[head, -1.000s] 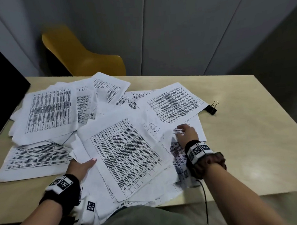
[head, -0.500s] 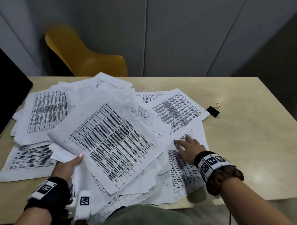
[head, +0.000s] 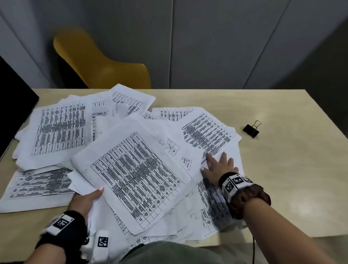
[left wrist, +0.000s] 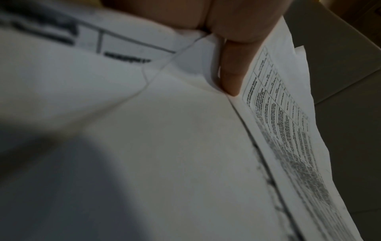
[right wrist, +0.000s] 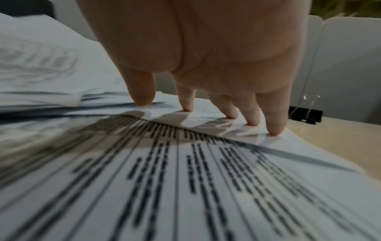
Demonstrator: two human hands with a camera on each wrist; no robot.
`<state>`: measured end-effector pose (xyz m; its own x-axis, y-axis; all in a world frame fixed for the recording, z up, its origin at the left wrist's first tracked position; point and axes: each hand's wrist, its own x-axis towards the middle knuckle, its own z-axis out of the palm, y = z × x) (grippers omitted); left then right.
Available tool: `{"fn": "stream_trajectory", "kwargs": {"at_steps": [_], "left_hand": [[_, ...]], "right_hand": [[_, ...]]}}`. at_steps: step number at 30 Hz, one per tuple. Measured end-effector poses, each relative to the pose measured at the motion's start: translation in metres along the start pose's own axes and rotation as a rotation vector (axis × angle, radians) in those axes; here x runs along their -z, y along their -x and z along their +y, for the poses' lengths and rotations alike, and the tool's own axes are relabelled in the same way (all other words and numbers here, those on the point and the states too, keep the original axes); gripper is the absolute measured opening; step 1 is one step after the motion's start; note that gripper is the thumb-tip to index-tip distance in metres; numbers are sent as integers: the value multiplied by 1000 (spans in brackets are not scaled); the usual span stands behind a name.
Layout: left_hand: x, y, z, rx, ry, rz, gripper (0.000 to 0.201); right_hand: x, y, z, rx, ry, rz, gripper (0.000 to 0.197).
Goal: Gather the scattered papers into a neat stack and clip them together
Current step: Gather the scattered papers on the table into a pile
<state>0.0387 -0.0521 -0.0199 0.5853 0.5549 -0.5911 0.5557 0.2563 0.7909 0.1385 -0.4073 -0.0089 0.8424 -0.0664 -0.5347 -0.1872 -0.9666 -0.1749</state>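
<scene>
The papers (head: pixel 131 169) lie fanned in a loose heap across the left and middle of the tabletop (head: pixel 289 177), and nothing here serves as a container for them. The left hand (head: pixel 83 200) grips the near-left edge of a raised bundle (head: pixel 135 178), thumb on top and fingers tucked beneath; in the left wrist view one finger sits wedged between sheets. The right hand (head: pixel 218 165) lies flat with its fingers (right wrist: pixel 272 119) spread and straight, pressing the right side of the heap. The binder clip (head: pixel 251 129) sits alone on bare wood at far right, well apart from the sheets, its wire handles raised. Some sheets overhang the near edge by the person's lap, and others reach close to the left edge beside a dark panel (head: pixel 7 82). Open room runs along the whole right side and the far strip in front of the yellow chair (head: pixel 99 65).
</scene>
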Motion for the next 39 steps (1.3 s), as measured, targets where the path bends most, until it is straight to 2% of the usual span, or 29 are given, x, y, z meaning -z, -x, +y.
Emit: {"fn": "stream_trajectory", "kwargs": {"at_steps": [5,8,10,12,15,18,20,21,23,28,30,32,35,36,37,39], "left_hand": [[2,-3,0,9,-11,-10,43],[1,-1,3,-7,-23,-15,34],[2,-3,3,2,-35,-21,37],[3,-5,1,8,-35,-27,35],[2,-3,2,18,-27,-47,35],[0,-3,4,0,-12,-67,36],[2,-6,0,2,-4,-66,38],[3,-9,-2,10,6,-62,39],[7,-16,-6,21,12,-44,44],[9,-20,-6,33,1,-66,45],[8,-18,-4,50,16,-86,43],[9,-20,-6,47,7,-74,50],[14,-36,-15,61,27,-76,80],[15,-41,-19,67,15,-79,86],[19,-56,-29,75,3,-75,89],[19,-55,-27,74,3,-91,89]], "right_hand": [[-19,30,22,97,62,23,53],[-17,33,29,23,-140,189,43],[-9,27,33,-169,-292,325,57],[0,24,34,-319,-383,345,77],[5,18,30,-297,-577,299,86],[4,16,27,-280,-587,417,78],[6,18,23,-255,-573,553,65],[7,20,21,-240,-628,577,58],[6,22,19,-245,-752,526,47],[-10,30,13,-188,-904,236,27],[-21,35,6,-194,-956,136,21],[-27,42,-3,-224,-1083,72,11],[-32,48,-15,-199,-1206,34,75],[-35,47,-15,-190,-1233,1,79],[-35,50,-18,-195,-1277,-40,70],[-43,52,-27,-215,-1293,-75,20]]}}
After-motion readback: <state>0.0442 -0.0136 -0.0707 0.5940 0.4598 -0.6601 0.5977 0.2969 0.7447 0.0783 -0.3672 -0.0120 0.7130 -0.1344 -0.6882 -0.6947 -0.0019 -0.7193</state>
